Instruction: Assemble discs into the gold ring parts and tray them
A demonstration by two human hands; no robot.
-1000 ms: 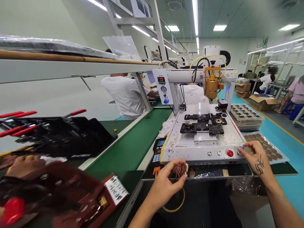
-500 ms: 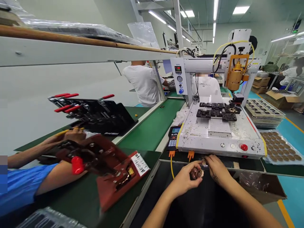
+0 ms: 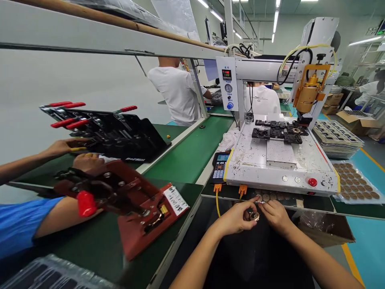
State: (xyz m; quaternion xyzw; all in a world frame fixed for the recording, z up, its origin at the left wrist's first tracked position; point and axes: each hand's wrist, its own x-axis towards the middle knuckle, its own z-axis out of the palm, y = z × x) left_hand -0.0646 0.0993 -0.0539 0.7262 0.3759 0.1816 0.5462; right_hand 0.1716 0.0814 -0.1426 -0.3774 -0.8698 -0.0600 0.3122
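In the head view, the front edge of the bench [image 3: 326, 206] runs just below the white machine [image 3: 249, 176], leaving a narrow dark strip between them. Open space lies in front of that edge, bounded by a yellow cable [image 3: 217, 204] on the left and a cardboard box [image 3: 338, 230] on the right. Farther left stands a red clamp tool [image 3: 132, 233], well apart from the person's hands. The left hand [image 3: 236, 218] is curled, its fingers closed around a gold-rimmed round part [image 3: 254, 216] just in front of the bench edge. The right hand [image 3: 276, 215] is close beside it, fingertips drawn together near the small discs [image 3: 273, 196] along the edge; whether they pinch anything, I cannot tell.
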